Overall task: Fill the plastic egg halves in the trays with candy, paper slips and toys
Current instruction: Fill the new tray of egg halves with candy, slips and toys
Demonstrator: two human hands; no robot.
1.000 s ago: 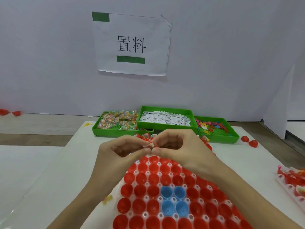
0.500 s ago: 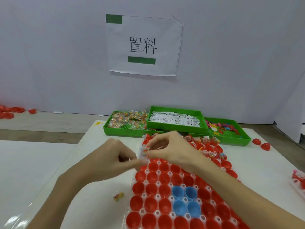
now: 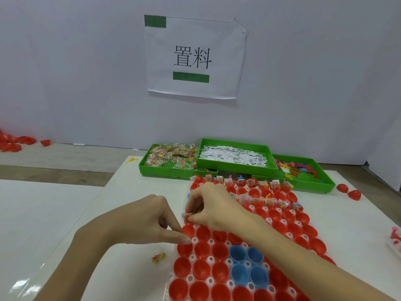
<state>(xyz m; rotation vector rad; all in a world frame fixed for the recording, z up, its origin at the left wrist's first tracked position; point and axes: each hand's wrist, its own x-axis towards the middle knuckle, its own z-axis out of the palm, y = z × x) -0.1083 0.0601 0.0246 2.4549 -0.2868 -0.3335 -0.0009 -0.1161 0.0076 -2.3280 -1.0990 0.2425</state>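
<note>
We see an assembly workstation: a white worktop [image 3: 358,224], three green supply bins [image 3: 236,169], a printed station sign [image 3: 195,57] on a plain white partition [image 3: 65,72].

Three green bins [image 3: 236,170] stood at the back. Four blue egg halves [image 3: 247,266] sat among the many red ones [image 3: 201,249]. Two hands [image 3: 212,205] were in view.

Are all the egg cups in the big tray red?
No, four blue egg halves sit together among the red egg halves in the clear tray.
</note>
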